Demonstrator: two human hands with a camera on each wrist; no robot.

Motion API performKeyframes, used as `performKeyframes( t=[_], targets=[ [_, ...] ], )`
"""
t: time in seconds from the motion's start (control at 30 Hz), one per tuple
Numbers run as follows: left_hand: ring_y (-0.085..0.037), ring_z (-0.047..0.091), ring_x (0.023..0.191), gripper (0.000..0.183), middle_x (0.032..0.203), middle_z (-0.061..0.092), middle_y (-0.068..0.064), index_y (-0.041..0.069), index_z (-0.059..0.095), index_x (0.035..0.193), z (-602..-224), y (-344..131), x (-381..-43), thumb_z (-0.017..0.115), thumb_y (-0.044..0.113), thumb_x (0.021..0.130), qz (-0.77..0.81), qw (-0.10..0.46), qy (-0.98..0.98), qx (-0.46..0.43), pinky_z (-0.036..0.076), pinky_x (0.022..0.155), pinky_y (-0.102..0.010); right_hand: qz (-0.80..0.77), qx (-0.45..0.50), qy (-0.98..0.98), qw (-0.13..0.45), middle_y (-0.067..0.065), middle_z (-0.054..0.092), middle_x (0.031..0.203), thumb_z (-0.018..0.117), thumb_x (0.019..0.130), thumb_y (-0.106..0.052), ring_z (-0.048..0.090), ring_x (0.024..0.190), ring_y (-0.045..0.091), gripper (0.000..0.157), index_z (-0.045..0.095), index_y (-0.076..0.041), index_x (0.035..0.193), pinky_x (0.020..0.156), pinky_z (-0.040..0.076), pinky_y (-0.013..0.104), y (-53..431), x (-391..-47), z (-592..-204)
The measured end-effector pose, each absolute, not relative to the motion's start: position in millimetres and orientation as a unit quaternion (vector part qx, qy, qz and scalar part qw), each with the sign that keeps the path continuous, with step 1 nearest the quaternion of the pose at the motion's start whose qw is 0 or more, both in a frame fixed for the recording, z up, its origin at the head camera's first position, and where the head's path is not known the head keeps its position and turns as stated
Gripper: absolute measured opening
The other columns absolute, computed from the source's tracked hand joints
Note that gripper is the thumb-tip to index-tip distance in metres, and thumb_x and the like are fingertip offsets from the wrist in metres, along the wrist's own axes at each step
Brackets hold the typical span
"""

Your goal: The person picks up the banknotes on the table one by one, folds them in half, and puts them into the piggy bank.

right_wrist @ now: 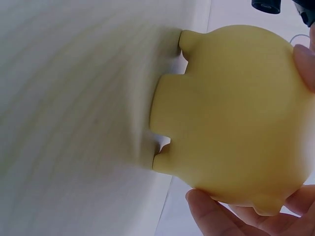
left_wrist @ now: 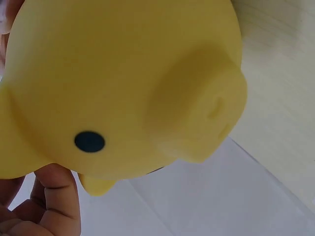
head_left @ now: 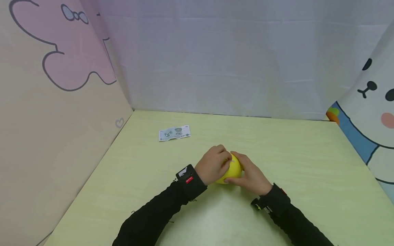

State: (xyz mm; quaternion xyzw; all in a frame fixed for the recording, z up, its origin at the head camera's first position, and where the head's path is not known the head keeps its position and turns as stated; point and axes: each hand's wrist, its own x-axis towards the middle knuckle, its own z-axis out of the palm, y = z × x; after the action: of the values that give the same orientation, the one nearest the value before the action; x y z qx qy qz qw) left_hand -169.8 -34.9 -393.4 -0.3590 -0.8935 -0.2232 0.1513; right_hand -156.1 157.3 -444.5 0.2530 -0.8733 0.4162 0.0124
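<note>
Table [head_left: 311,164] | yellow piggy bank [head_left: 236,171], contents hidden | right hand [head_left: 253,177] holds it | left hand [head_left: 212,165] curled atop, grip unclear

Left fingers [head_left: 225,157] curled, right fingers [head_left: 241,158] curved

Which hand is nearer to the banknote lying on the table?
The left hand: it is nearer the person than the banknote and to its right. The right hand is farther right, gripping the yellow pig.

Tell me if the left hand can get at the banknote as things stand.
Probably yes: only tabletop shows between the left hand and the banknote, though the hand would have to leave the yellow pig first.
</note>
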Motion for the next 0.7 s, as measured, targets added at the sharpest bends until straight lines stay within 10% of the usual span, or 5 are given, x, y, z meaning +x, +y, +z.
performKeyframes(
  t=[0.7],
  targets=[
    [-0.017,0.051,0.084,0.012,0.097,0.058,-0.005,0.007,0.070,0.089,-394.0,-28.9,-168.1,0.060,0.013,0.094,-0.177,0.126,-0.911,-0.350,0.049,0.079,-0.022,0.420,0.255,-0.871,0.019,0.013,0.050,0.138,0.085,0.077,-0.025,0.051,0.111,0.022,0.086,0.039,-0.007,0.147,0.086,0.052,0.031,156.4,-156.9,-440.6]
  ],
)
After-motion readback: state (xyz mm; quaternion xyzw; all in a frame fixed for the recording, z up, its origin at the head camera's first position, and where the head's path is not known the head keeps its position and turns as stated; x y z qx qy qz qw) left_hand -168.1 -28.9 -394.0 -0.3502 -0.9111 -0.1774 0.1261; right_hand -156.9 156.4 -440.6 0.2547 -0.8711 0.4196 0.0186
